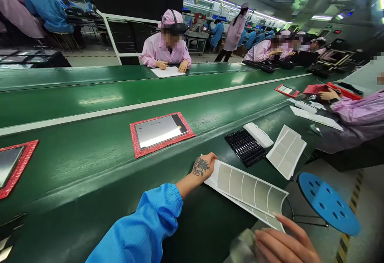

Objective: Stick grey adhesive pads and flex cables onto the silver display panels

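From the head camera, the left hand (205, 167) with a dark drawing on its back sticks out of a bright blue sleeve (144, 231). It lies on the far end of a long white sheet of grey square stickers (249, 189). Its fingers are bent over the sheet's edge, so I cannot tell if they pinch it or only press on it. The sheet lies on the near edge of the long green belt table (90, 163) and curls up at its near end.

The right hand (283, 243) is at the bottom, partly cut off by the picture edge. Its fingers are stretched out and loose, with one fingertip touching the curled end of the sheet. Something pale and soft (243, 249) sits just under this hand, but it is blurry and I cannot tell what it is.

Further along the table lie a black ridged tray (244, 147), a white plastic block (258, 135) touching its corner, and a second white sticker sheet (286, 151). A shiny grey screen panel on a red mat (161, 133) sits on the belt. A round blue stool seat with holes (328, 203) stands on the right. Across the belt, a person in a pink coat (166, 49) leans over a white paper; the face is blurred.
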Available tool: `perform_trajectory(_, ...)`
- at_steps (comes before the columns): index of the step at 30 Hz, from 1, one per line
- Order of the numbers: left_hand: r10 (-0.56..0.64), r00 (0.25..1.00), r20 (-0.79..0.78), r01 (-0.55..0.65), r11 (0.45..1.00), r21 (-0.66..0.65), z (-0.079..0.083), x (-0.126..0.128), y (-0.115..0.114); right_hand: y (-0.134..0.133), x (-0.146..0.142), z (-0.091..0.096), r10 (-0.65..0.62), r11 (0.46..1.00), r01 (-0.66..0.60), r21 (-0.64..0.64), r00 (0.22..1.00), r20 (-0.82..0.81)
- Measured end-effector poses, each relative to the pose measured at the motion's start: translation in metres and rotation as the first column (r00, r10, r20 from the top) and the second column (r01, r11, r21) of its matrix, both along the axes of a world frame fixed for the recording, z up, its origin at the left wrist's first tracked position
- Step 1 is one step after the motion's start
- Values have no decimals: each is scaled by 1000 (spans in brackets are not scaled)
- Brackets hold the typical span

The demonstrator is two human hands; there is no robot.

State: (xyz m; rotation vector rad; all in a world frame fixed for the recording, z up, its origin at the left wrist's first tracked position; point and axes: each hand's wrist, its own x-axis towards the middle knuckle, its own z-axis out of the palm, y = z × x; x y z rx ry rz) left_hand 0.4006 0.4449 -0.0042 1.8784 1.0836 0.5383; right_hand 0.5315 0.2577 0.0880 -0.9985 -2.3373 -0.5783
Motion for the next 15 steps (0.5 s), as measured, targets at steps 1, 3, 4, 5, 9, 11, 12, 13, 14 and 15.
perform_trajectory(1, 1, 1000, -25, 1, 998, 58, 3, 0, -3, -1, 3, 2, -5, 1000, 5, 10, 1000, -13)
perform_trajectory(3, 17, 997, -78, -4, 986, 164, 11, -3, -8, 1, 8, 2, -5, 1000, 6, 2, 1000, -22)
perform_trajectory(4, 33, 994, -105, -10, 978, 210, 15, -7, -8, 4, 8, 0, 1, 1000, -1, -4, 1000, -21)
perform_trajectory(5, 55, 990, -132, -21, 968, 249, 19, -14, -6, 7, 7, -2, 12, 1000, -12, -11, 1000, -23)
perform_trajectory(9, 257, 927, -272, -170, 937, 307, 37, -84, 23, 14, -4, -11, 4, 1000, -6, -6, 986, -170)
perform_trajectory(11, 430, 821, -375, -339, 896, 286, 47, -138, 44, 18, -8, -16, 7, 1000, -6, 7, 968, -250)
perform_trajectory(12, 504, 748, -432, -427, 863, 269, 52, -166, 54, 20, -9, -19, 24, 1000, -20, 17, 963, -270)
perform_trajectory(13, 555, 670, -493, -509, 827, 240, 57, -191, 64, 23, -9, -21, 38, 999, -33, 24, 961, -273)
perform_trajectory(14, 584, 601, -546, -578, 789, 207, 60, -212, 72, 26, -9, -24, 61, 998, -53, 39, 963, -263)
perform_trajectory(15, 596, 547, -589, -632, 755, 177, 62, -228, 78, 30, -9, -26, 83, 996, -73, 52, 967, -240)
